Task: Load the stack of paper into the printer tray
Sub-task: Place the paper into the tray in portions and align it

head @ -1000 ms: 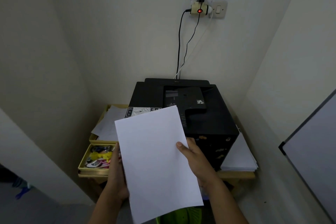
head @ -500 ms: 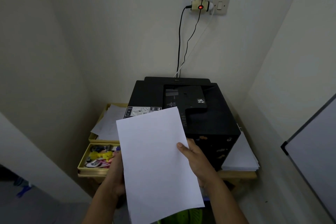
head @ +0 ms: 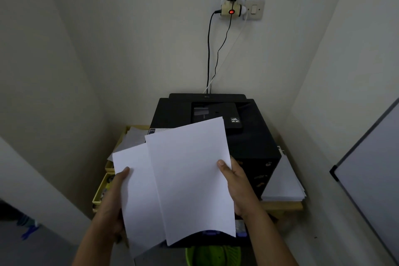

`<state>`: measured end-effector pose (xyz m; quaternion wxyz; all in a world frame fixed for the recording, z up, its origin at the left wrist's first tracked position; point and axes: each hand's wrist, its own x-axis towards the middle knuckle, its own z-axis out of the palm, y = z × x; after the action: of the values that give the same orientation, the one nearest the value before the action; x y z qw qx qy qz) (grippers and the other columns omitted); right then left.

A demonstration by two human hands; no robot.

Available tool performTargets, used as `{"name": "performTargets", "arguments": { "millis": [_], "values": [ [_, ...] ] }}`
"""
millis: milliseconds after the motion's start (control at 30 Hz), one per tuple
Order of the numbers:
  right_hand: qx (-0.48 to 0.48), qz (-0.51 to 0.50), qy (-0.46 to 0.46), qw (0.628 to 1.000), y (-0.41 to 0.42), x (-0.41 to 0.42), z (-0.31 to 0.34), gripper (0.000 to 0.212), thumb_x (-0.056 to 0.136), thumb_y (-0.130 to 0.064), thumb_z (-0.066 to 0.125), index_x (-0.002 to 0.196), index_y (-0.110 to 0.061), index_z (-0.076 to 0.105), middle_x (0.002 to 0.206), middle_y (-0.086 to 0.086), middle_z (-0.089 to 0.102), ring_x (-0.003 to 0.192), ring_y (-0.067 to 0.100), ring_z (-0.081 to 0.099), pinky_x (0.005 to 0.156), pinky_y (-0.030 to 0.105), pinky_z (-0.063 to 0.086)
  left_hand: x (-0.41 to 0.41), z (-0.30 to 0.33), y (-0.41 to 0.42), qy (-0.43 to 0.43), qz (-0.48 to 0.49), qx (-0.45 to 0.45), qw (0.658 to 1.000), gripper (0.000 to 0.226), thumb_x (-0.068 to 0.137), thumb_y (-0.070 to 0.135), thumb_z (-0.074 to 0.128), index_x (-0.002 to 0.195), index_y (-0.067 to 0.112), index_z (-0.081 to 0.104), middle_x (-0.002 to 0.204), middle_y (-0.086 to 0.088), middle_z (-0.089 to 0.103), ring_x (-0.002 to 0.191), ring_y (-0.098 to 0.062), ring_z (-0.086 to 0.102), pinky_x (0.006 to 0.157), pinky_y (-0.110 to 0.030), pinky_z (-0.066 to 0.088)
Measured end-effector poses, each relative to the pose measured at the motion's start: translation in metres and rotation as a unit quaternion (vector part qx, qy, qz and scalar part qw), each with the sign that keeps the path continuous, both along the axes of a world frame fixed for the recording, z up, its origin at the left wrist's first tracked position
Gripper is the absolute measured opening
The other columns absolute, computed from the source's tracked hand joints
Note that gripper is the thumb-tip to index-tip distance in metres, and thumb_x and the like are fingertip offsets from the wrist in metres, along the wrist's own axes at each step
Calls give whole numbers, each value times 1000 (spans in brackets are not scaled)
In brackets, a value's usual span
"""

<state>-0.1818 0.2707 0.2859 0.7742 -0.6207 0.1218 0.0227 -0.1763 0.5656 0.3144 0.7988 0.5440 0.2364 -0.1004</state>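
While the person stands facing the printer (head: 216,136), the head view shows both hands raised in front of it. Left hand (head: 114,198): closed around the left edge of the paper stack (head: 183,179), thumb on top. Right hand (head: 237,188): closed on the right edge, thumb pressing the top sheet. Stack is held in the air, in front of and just above the printer's near edge, not in any tray. Sheets are fanned: a lower portion sticks out to the left, the upper portion is skewed to the right. Bottom edge sags and curls.

Tray opening itself is not visible; the paper hides the printer's front. Loose sheets (head: 285,179) lie on the counter (head: 282,205) right of the printer.

Risk, as judged: unsquared sheets could catch on the tray guides, crumple, or feed crooked. The sagging lower edge may fold on entry, or sheets could slip from the light edge hold.
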Motion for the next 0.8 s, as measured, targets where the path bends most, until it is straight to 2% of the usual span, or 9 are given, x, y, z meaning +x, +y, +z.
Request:
{"name": "performTargets", "arguments": {
  "millis": [133,233,333,400,500,667,733,800],
  "values": [
    [-11,-10,-1,1000,5,1,4,32,111,-37,58,142,-41,63,127,-13,79,116,15,77,104,47,62,5,3,14,-3,-14,28,1000,52,92,57,64,127,19,61,110,-25,73,95,-48,69,83,-62,57],
    [-24,-16,-3,1000,8,2,5,30,112,-37,57,141,-43,64,124,-16,79,118,14,76,106,49,61,7,4,22,-21,-74,39,996,73,77,67,77,133,22,60,115,-28,74,100,-54,71,86,-70,57],
    [-31,-27,-7,999,11,3,7,27,112,-39,57,136,-47,64,121,-19,79,117,12,76,106,47,61,7,7,28,-65,-135,85,985,89,63,50,89,139,19,56,117,-21,75,101,-47,74,83,-65,60],
    [-31,-38,-10,999,11,3,6,32,112,-39,57,143,-43,64,125,-18,78,120,13,74,109,49,59,8,8,30,-89,-144,98,981,73,76,40,89,137,15,58,118,-19,75,100,-43,75,79,-58,62],
    [-30,-57,-17,998,10,0,6,39,111,-41,58,150,-40,60,133,-17,76,128,15,71,113,51,56,10,5,32,-109,-120,110,981,49,90,33,74,135,17,61,123,-15,72,109,-40,70,84,-55,60],
    [-27,-89,-15,996,2,-6,7,47,107,-49,60,153,-45,54,143,-15,68,135,17,63,117,54,52,7,11,28,-139,-87,123,979,35,97,31,67,130,22,65,112,-3,78,109,-30,71,85,-46,59],
    [-26,-97,-19,995,-1,-10,7,48,106,-52,61,153,-45,54,144,-15,67,136,18,62,118,55,51,6,12,23,-143,-75,126,979,35,98,30,66,131,20,64,115,-6,77,110,-31,71,87,-48,59],
    [-28,-103,-28,994,-4,-15,8,41,107,-48,61,147,-47,56,140,-19,67,134,14,62,118,50,51,4,11,17,-144,-68,124,979,40,97,30,66,135,17,61,121,-9,74,112,-33,69,91,-53,58]
  ]
}}
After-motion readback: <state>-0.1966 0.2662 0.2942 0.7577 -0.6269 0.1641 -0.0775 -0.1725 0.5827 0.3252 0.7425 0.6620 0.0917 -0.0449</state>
